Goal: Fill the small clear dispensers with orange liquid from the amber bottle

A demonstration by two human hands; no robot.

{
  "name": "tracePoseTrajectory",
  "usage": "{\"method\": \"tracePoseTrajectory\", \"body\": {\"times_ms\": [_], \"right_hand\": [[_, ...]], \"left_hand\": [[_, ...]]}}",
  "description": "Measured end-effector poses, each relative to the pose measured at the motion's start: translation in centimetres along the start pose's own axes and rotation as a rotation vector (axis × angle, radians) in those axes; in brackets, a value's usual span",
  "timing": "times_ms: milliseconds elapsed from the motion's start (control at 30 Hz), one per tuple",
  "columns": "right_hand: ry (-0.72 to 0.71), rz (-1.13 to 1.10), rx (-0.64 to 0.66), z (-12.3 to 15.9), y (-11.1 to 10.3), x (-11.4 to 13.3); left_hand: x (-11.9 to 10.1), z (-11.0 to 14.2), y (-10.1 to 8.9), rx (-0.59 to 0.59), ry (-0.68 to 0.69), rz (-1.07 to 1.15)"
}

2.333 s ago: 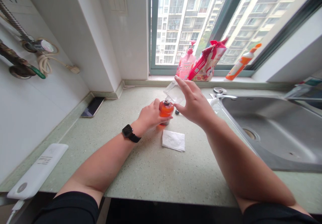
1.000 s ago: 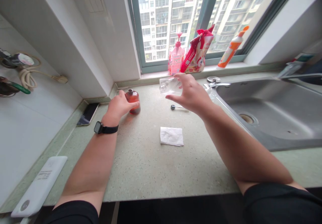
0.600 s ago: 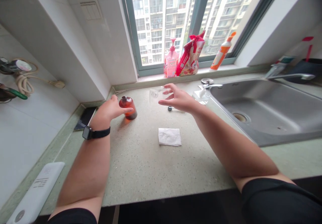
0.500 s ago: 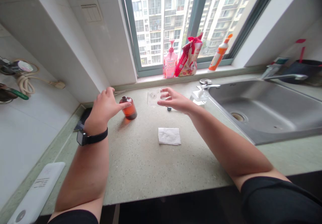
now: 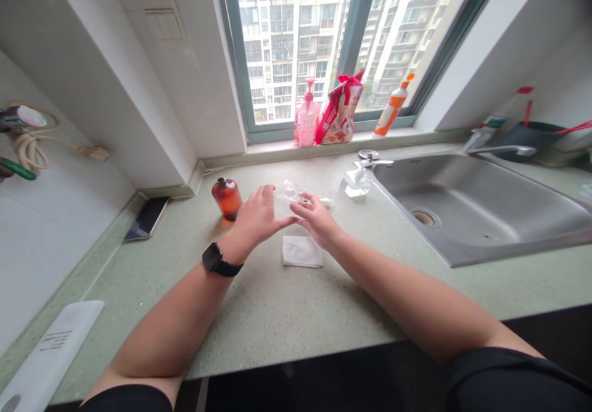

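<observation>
A clear, square-sided bottle with a round opening is between my two hands over the counter. My left hand, with a black watch on the wrist, is around its left side, thumb along the near edge. On its right side the fingers of my right hand are closed. Left of my left hand stands an uncapped amber bottle, apart from it. A folded white tissue lies just in front of the hands. Something small and whitish shows behind my right hand, too blurred to name.
A clear bottle with a white pump stands by the steel sink. On the sill are a pink pump bottle, a red bag and an orange-white bottle. A phone lies at the left wall.
My left hand has moved right, away from the amber bottle, to the clear bottle. My right hand has closed on it too, and the bottle is now nearer and tilted. The phone has come into fuller view.
</observation>
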State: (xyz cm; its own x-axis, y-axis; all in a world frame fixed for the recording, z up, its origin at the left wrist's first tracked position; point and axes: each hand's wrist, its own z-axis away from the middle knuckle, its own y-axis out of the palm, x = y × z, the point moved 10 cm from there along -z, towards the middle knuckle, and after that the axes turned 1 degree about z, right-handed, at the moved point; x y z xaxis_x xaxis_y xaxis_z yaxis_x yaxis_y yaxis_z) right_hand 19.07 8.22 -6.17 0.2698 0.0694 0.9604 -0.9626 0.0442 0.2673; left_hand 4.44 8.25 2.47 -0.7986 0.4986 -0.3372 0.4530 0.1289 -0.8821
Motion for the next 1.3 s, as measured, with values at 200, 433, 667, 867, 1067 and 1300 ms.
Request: {"method": "tracePoseTrajectory", "body": {"times_ms": [200,433,667,867,1067,1300], "right_hand": [[-0.051,0.033,-0.039,0.7,-0.1,-0.3],[-0.324,0.368,-0.094,-1.6,-4.1,5.4],[-0.363,0.965,-0.117,-5.5,-10.3,7.2],[-0.296,1.183,-0.039,-6.0,-10.6,4.3],[-0.28,1.329,0.056,-6.2,-11.0,3.2],[-0.326,1.371,0.09,-6.2,-11.0,3.7]], "left_hand": [[0.2,0.5,1.0,-0.132,-0.003,0.092],[3.1,0.7,-0.5,-0.197,-0.062,0.356],[5.5,2.9,1.8,-0.218,-0.112,0.505],[6.4,3.3,3.5,-0.201,-0.106,0.56],[6.7,3.6,4.2,-0.17,-0.1,0.62],[6.6,3.7,4.6,-0.159,-0.122,0.616]]}}
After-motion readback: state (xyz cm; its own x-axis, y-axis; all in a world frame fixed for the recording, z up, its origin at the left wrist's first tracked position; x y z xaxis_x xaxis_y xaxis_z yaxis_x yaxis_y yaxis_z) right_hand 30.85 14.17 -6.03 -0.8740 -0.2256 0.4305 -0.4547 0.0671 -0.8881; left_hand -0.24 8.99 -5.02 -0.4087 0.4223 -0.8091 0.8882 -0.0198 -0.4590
